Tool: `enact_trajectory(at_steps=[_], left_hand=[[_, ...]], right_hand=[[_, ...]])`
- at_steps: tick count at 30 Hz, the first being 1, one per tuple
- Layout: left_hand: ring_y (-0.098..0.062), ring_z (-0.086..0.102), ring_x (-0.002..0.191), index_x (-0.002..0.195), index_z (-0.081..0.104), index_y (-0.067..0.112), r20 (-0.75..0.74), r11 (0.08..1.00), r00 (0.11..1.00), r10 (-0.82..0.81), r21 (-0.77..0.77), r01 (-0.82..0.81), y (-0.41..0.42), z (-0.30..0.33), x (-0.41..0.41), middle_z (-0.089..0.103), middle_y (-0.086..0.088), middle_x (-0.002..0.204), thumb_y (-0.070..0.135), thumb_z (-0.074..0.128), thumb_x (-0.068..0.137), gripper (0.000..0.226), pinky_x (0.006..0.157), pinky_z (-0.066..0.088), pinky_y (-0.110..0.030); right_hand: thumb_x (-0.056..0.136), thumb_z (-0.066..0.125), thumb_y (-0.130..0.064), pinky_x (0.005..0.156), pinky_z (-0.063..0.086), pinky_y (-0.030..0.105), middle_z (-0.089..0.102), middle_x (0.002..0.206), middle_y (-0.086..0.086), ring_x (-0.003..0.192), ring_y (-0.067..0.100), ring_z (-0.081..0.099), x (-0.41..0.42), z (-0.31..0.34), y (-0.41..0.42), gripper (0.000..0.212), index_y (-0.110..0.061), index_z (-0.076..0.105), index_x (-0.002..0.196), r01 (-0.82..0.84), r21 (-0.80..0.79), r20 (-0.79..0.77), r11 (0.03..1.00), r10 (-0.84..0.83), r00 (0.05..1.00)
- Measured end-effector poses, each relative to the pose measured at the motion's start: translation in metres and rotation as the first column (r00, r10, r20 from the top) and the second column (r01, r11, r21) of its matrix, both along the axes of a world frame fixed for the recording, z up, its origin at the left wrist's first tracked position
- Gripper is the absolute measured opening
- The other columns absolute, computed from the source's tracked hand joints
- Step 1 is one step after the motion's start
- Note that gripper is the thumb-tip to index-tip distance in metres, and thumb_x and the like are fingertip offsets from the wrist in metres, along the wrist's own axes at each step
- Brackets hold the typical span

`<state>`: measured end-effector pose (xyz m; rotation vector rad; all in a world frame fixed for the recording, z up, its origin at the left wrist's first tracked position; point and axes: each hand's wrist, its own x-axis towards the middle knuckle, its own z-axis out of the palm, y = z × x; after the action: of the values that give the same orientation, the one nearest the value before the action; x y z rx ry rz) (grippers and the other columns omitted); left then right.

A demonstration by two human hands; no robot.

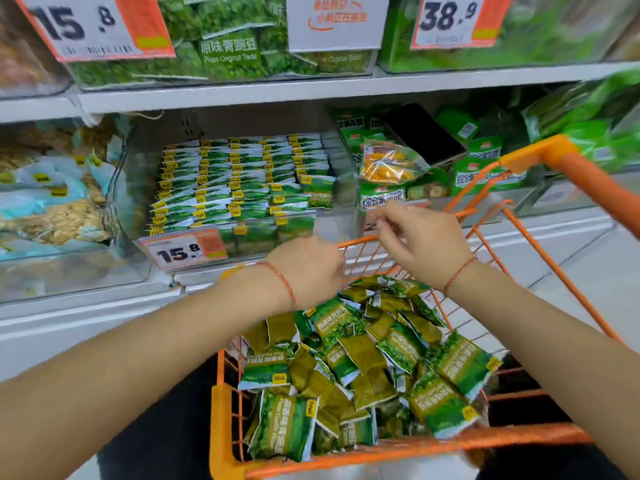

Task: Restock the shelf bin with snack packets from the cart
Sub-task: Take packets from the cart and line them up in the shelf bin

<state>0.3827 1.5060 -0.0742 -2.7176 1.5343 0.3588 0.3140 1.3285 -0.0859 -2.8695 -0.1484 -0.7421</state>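
Observation:
A clear shelf bin (122, 188) holds neat rows of green-and-white snack packets (239, 181), with a 15.8 price tag (183, 250) on its front. Below it, the orange wire cart (398, 453) carries a loose heap of green pea packets (363, 368). My left hand (306, 270) hovers over the cart's far rim, blurred, back up, fingers hidden. My right hand (420, 239) hangs above the cart's far right corner, just in front of the bin's right edge, fingers loosely curled with nothing visible in them.
The bin to the right holds other green packs, a bag of orange snacks (391, 164) and a dark phone (426, 133). A bin of pale snack bags (52, 216) sits at left. The cart's orange handle (588, 174) rises at right. More bins stand on the upper shelf (242, 90).

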Motion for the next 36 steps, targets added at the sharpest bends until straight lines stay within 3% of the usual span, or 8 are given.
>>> enact_trajectory(at_steps=[3, 7, 13, 19, 22, 24, 28, 36], left_hand=[[-0.026, 0.044, 0.059, 0.074, 0.045, 0.013, -0.212, 0.939, 0.965, 0.153, 0.334, -0.076, -0.008, -0.04, -0.013, 0.044, -0.009, 0.066, 0.01, 0.045, 0.093, 0.019, 0.054, 0.037, -0.029], [-0.016, 0.034, 0.049, 0.07, 0.049, 0.01, -0.226, 0.89, 0.914, 0.337, 0.393, -0.231, -0.016, -0.073, -0.023, 0.038, -0.004, 0.061, 0.008, 0.041, 0.095, 0.026, 0.045, 0.029, -0.024], [-0.028, 0.059, 0.105, 0.121, 0.054, 0.009, -0.186, 0.884, 0.874, 0.449, 0.233, -0.405, -0.008, -0.087, -0.019, 0.059, -0.009, 0.118, 0.032, 0.05, 0.097, 0.034, 0.072, 0.045, -0.033], [-0.016, 0.043, 0.055, 0.076, 0.046, 0.011, -0.486, 0.888, 0.744, 0.459, 0.233, -0.396, -0.008, -0.076, -0.014, 0.039, -0.004, 0.067, 0.032, 0.056, 0.092, 0.029, 0.046, 0.031, -0.024], [-0.022, 0.067, 0.076, 0.101, 0.048, 0.007, -0.796, 0.797, 0.355, 0.49, 0.245, -0.553, -0.006, -0.068, -0.01, 0.052, -0.008, 0.081, 0.02, 0.056, 0.094, 0.017, 0.043, 0.047, -0.017], [-0.027, 0.067, 0.089, 0.127, 0.042, 0.004, -0.919, 0.721, 0.058, 0.389, 0.265, -0.64, -0.002, -0.061, -0.006, 0.052, -0.015, 0.129, 0.012, 0.056, 0.094, 0.036, 0.061, 0.059, -0.024], [-0.03, 0.063, 0.09, 0.142, 0.034, 0.01, -0.968, 0.707, -0.218, 0.125, 0.241, -0.664, 0.003, -0.057, 0.0, 0.035, -0.002, 0.149, 0.011, 0.043, 0.1, 0.043, 0.078, 0.058, -0.038], [-0.02, 0.065, 0.099, 0.114, 0.06, 0.013, -0.995, 0.81, -0.085, -0.045, 0.013, -0.587, 0.005, -0.053, -0.004, 0.066, -0.006, 0.111, 0.028, 0.066, 0.076, 0.041, 0.084, 0.057, -0.035]], right_hand=[[0.099, 0.04, -0.034, 0.064, 0.047, 0.033, 0.068, 0.097, 0.007, 0.086, 0.029, 0.064, -0.009, -0.01, 0.0, 0.028, -0.017, 0.058, 0.113, 0.259, -0.197, -0.541, 0.946, -0.325, 0.775], [0.096, 0.047, -0.034, 0.081, 0.048, 0.034, 0.06, 0.121, 0.01, 0.109, 0.029, 0.058, -0.021, -0.036, 0.001, 0.039, -0.019, 0.048, 0.132, 0.255, -0.303, -0.717, 0.918, -0.396, 0.574], [0.096, 0.051, -0.028, 0.069, 0.045, 0.031, 0.061, 0.114, 0.008, 0.103, 0.027, 0.057, -0.018, -0.065, 0.008, 0.038, -0.021, 0.044, 0.132, 0.272, -0.196, -0.647, 0.942, -0.333, 0.686], [0.096, 0.049, -0.026, 0.074, 0.042, 0.029, 0.059, 0.113, 0.004, 0.109, 0.022, 0.052, -0.021, -0.07, 0.009, 0.025, -0.019, 0.051, 0.12, 0.198, -0.193, -0.574, 0.961, -0.274, 0.772], [0.094, 0.051, -0.03, 0.071, 0.041, 0.029, 0.062, 0.109, 0.002, 0.1, 0.022, 0.057, -0.026, -0.055, 0.005, 0.023, -0.019, 0.053, 0.113, 0.141, -0.115, -0.556, 0.983, -0.181, 0.811], [0.089, 0.056, -0.029, 0.069, 0.047, 0.032, 0.065, 0.102, 0.002, 0.094, 0.025, 0.062, -0.037, -0.045, 0.003, 0.019, -0.02, 0.053, 0.105, 0.017, -0.057, -0.453, 0.998, -0.041, 0.891], [0.079, 0.058, -0.013, 0.069, 0.055, 0.031, 0.069, 0.103, 0.003, 0.094, 0.022, 0.066, -0.062, -0.036, 0.003, 0.02, -0.02, 0.045, 0.093, -0.308, -0.145, -0.16, 0.94, 0.285, 0.945], [0.086, 0.044, -0.008, 0.085, 0.051, 0.036, 0.046, 0.125, 0.009, 0.111, 0.028, 0.05, -0.068, -0.048, 0.006, 0.01, -0.016, 0.048, 0.091, -0.381, -0.037, -0.077, 0.924, 0.378, 0.923]])
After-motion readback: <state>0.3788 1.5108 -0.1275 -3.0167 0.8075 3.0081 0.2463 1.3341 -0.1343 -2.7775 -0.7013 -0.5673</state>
